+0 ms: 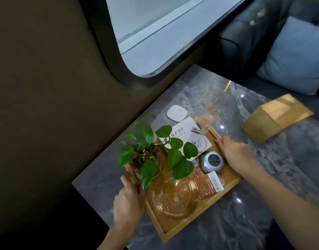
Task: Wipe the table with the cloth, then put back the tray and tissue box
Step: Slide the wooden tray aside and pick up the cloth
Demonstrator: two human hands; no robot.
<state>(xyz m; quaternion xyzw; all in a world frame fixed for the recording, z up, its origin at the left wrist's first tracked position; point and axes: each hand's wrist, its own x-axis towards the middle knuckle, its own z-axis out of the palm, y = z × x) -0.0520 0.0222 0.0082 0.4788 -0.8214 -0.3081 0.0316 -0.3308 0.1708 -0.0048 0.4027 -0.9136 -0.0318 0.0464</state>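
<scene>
A wooden tray (175, 233) lies on the grey marble table (263, 204) near the wall. It carries a green potted plant (148, 150), a glass bowl (173, 199), a silver round device (212, 161), an orange packet (208, 184) and a printed card (189, 134). My left hand (129, 199) grips the tray's left rim. My right hand (234, 152) grips its right rim. A wooden tissue box (276, 118) stands at the table's far right. No cloth is in view.
A small white square device (177, 112) lies on the table beyond the tray. A dark wall and a rounded window (155, 33) border the table on the left. A dark sofa with a pale blue cushion (296, 56) sits behind the table.
</scene>
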